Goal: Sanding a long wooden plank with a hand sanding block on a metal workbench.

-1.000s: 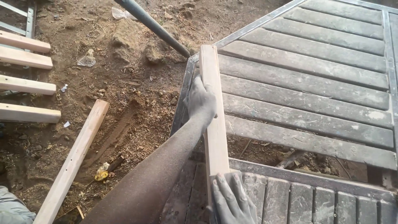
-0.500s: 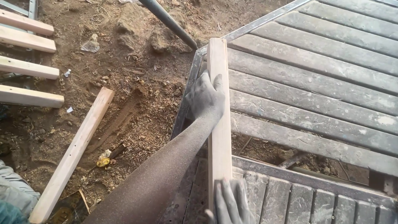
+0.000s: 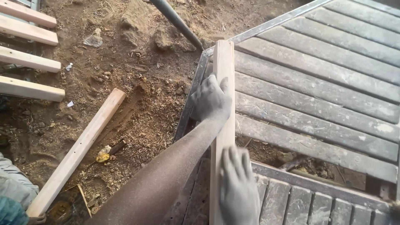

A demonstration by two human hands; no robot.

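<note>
A long pale wooden batten (image 3: 223, 62) lies along the left edge of a grey slatted wooden platform (image 3: 325, 83). My left hand (image 3: 210, 100), dusty with sawdust, grips the batten about halfway up from its left side, thumb over the top face. My right hand (image 3: 238, 187) rests flat on the batten's near part at the bottom of the view, fingers spread and pointing away from me.
Another pale batten (image 3: 77, 150) lies loose on the sawdust-covered dirt at the left. Several more battens (image 3: 29, 60) lie side by side at the upper left. A dark metal pipe (image 3: 175, 21) slants in at the top. A yellow scrap (image 3: 103, 156) sits on the ground.
The view has shifted, so the batten and both hands sit further right in the picture. My right hand shows further up on the batten. The left hand's grip is unchanged.
</note>
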